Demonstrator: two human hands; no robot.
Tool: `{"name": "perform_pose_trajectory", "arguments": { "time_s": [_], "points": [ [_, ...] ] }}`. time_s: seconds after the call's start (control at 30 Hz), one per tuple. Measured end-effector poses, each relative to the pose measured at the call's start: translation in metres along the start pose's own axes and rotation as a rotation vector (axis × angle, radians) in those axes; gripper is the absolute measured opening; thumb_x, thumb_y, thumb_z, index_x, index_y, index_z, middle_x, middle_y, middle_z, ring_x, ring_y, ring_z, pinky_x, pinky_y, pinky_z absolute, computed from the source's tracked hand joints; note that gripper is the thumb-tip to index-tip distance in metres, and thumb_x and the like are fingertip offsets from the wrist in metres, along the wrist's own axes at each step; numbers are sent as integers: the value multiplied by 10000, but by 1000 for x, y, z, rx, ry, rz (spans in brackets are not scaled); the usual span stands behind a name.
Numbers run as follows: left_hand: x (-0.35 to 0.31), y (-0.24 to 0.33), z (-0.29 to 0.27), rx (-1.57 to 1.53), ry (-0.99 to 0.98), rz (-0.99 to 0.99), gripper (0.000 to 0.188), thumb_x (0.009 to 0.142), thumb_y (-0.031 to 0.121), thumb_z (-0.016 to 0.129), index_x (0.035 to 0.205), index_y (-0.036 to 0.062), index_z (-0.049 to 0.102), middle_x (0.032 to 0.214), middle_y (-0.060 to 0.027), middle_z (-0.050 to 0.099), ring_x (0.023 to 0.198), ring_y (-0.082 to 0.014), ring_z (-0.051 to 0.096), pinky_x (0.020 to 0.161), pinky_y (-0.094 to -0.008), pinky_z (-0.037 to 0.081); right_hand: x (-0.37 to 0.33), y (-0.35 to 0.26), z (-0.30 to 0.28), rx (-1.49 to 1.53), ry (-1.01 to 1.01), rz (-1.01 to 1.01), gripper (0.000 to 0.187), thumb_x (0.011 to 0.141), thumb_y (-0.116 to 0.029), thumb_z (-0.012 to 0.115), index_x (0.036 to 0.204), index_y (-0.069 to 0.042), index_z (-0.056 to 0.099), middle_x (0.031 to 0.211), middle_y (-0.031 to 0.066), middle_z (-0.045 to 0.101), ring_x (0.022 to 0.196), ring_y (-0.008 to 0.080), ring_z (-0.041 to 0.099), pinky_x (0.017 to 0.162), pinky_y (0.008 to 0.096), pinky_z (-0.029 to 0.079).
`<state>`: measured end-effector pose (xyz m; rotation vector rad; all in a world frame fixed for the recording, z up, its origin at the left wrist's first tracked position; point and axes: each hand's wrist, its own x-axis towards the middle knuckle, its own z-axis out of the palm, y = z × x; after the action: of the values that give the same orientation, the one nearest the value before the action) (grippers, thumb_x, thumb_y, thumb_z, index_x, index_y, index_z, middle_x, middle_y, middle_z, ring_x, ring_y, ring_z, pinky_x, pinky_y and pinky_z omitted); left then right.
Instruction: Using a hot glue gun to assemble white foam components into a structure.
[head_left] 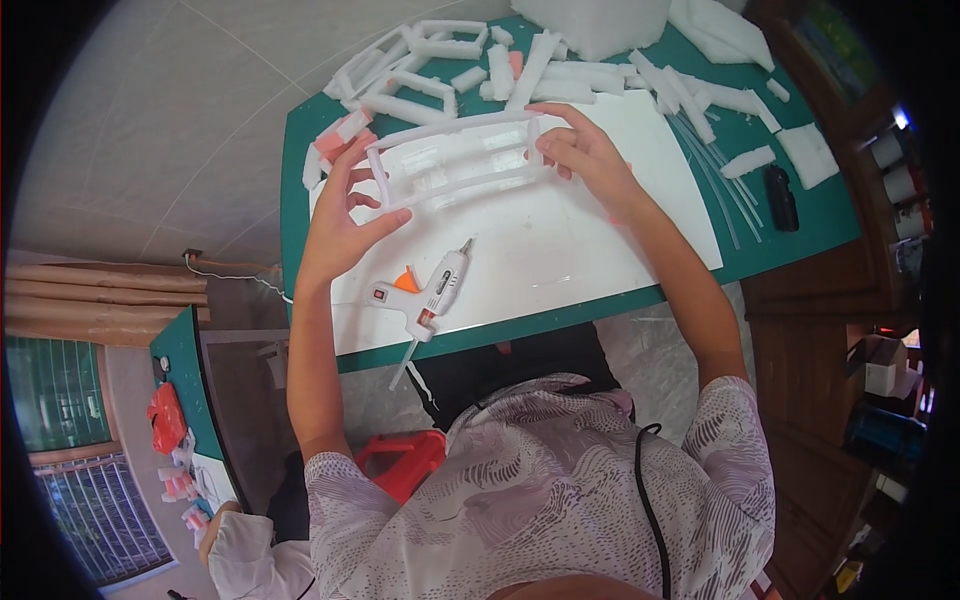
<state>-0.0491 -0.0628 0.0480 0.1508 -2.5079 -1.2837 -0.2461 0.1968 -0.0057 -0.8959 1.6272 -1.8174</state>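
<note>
A white rectangular foam frame (480,184) is held up over the white board. My left hand (345,215) grips its left end, with the thumb at the lower corner and the fingers along the short side. At the other end, my right hand (590,155) pinches the short side between thumb and fingers. The frame's middle is open, and the glossy board shows through it. Nearer to me lies a white hot glue gun (445,285) with an orange trigger, its nozzle pointing away. A clear glue stick (403,365) sticks out of its back, past the table edge.
More foam frames (400,85) and loose foam strips (570,80) crowd the far side of the green table (400,347). Pink-and-white foam pieces (340,133) sit at its left. Clear glue sticks (722,185) and a black object (781,198) lie right. Another person's sleeve (250,555) shows lower left.
</note>
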Motion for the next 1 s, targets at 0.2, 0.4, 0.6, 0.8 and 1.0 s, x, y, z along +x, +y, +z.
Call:
{"name": "perform_pose_trajectory", "arguments": {
  "time_s": [0.2, 0.4, 0.6, 0.8, 1.0],
  "points": [
    [2, 1, -1, -3, -24, 1, 945, 681, 139, 859, 1477, 50, 360, 1430, -150, 458, 1159, -242, 549, 836, -338, 490, 1, 1, 0, -42, 9, 8, 457, 934, -224, 638, 1361, -120, 513, 932, 27, 704, 812, 83, 559, 672, 227, 414],
    [1, -1, -1, -14, -33, 5, 946, 681, 131, 857, 1477, 44, 355, 1431, -151, 459, 1153, -243, 551, 835, -337, 491, 1, 6, -1, -44, 17, 3, 436, 925, -236, 648, 1326, -112, 528, 919, 18, 698, 818, 80, 566, 678, 229, 412],
    [1, -1, -1, -26, -53, -3, 947, 679, 129, 855, 1477, 40, 353, 1442, -153, 451, 1155, -236, 550, 831, -335, 485, 2, 7, -3, -31, 6, 6, 429, 916, -239, 655, 1302, -107, 522, 927, 18, 688, 813, 75, 564, 676, 229, 407],
    [-1, -4, -3, -28, -62, -5, 939, 676, 129, 852, 1473, 45, 364, 1469, -143, 433, 1165, -225, 544, 832, -332, 481, 1, 5, -2, -10, -22, 22, 424, 913, -228, 660, 1291, -107, 509, 941, 28, 688, 812, 77, 561, 674, 224, 402],
    [-3, -5, -5, -11, -77, -1, 913, 669, 142, 854, 1453, 44, 397, 1499, -136, 408, 1171, -237, 543, 841, -345, 488, 1, 4, -3, -16, -84, 3, 450, 913, -222, 656, 1321, -113, 498, 950, 41, 689, 821, 81, 562, 682, 226, 403]
  ]
}}
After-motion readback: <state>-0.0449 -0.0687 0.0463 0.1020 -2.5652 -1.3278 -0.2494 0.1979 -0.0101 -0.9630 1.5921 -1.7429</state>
